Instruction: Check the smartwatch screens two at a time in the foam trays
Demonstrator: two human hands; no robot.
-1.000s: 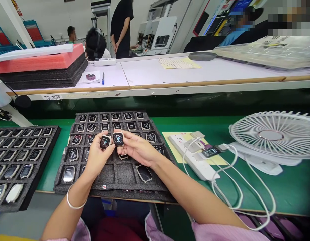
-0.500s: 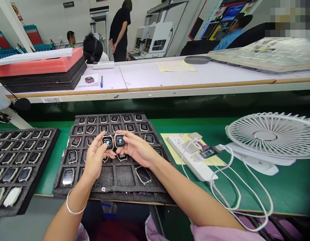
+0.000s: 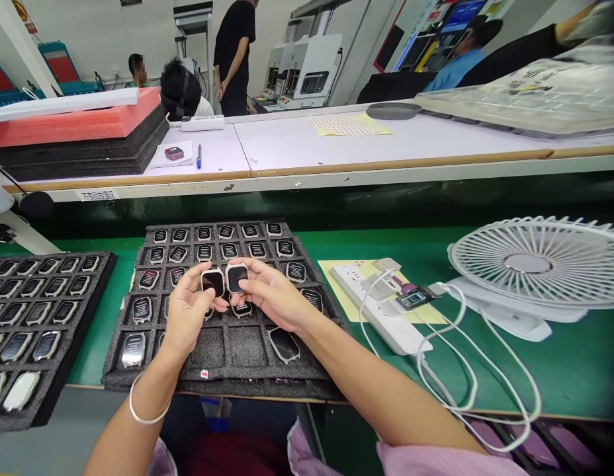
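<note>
My left hand (image 3: 188, 311) is closed around a smartwatch (image 3: 212, 282) without a strap, its dark screen facing up. A second smartwatch (image 3: 236, 277), with a pale frame and a dark screen, is gripped by my right hand (image 3: 272, 291). Side by side, the two watches nearly touch; whether they do I cannot tell. Both hands are above a black foam tray (image 3: 208, 344) whose pockets hold several more watches. Two pockets in its front row, just below my hands, hold nothing. Parts of the middle rows are hidden behind my fingers.
Another foam tray (image 3: 83, 311) of watches lies at the left. On the right are a white power strip (image 3: 381, 317) with chargers, looping white cables (image 3: 485, 370) and a white fan (image 3: 530, 264). A raised shelf (image 3: 307, 149) runs behind, bearing stacked foam (image 3: 88, 125). Several people are beyond it.
Both watch screens showed a lit picture with blue before and are dark now. My right thumb has come down onto the lower edge of its watch. The view has shifted slightly.
</note>
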